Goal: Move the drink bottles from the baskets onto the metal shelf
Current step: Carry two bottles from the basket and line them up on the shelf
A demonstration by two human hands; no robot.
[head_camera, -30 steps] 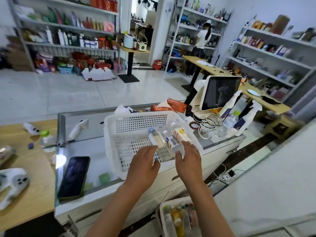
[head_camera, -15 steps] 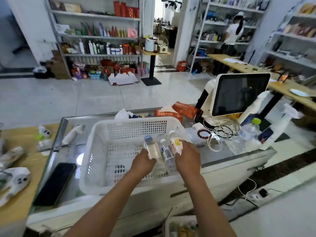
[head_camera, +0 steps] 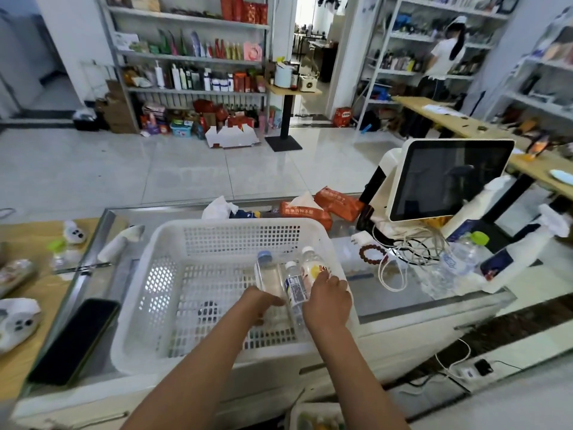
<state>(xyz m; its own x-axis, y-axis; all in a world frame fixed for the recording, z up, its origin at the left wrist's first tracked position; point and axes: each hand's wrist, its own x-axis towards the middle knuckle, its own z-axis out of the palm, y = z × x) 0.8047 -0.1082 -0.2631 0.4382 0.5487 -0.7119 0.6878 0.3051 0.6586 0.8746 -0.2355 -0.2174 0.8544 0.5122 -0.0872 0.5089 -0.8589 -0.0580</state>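
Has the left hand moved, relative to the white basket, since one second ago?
Yes. The left hand went from the near rim of the white basket forward into it and now grips the clear bottle.

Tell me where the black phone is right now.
In the head view, the black phone lies flat at the counter's left end, just left of the white basket, well clear of both hands.

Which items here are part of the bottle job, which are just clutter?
Job:
white basket
clear bottle, left hand on it
labelled bottle
pale bottle, right hand on it

Clutter:
phone
screen
bead bracelet
green-capped bottle
tissue packs
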